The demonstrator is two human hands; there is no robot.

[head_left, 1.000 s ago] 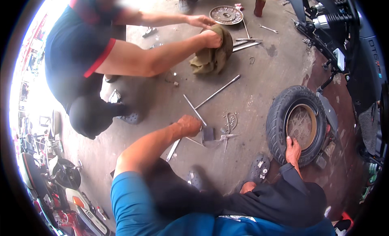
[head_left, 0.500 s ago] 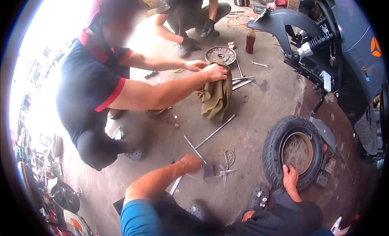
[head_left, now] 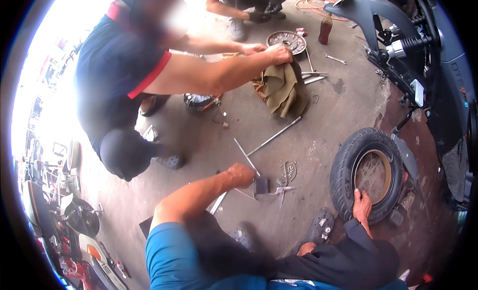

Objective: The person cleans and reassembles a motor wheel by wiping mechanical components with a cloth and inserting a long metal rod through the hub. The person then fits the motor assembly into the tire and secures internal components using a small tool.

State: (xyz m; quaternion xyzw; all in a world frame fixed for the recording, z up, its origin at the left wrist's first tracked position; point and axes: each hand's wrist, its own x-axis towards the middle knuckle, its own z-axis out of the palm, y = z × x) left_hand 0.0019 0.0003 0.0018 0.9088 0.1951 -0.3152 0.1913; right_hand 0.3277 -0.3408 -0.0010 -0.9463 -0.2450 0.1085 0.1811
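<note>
Down by the right foot, on the person's right, a chunky tyre point(head_left: 345, 178) sits tilted with its hole facing up toward the camera, floor showing through. Right hand point(head_left: 362, 206) is on the near side of it, digits reaching over the sidewall to the inner edge. So that grip looks clamped on the tyre, tho I can't see how far the fingers curl inside. No gap at all between tyre and hand: the rubber's right under the palm and most of the tyre spreads out beyond the fingertips.

Left hand point(head_left: 241, 175) is way over on the other side, well apart from the tyre, fingers curled next to the end of a T-wrench point(head_left: 274, 136) and just beside a dark block point(head_left: 261, 186). Can't tell if it's actually gripping anything.

If I had to call the step, I'd say steadying the tyre one-handed. Shifting it from there would probably call for a deeper hold on that inner edge, maybe the left hand too, since one-sided support could let it roll or tip.

Further out, a co-worker's near hand point(head_left: 280, 54) is on an olive cloth point(head_left: 283, 93), close to a round metal disc point(head_left: 286, 39).
</note>
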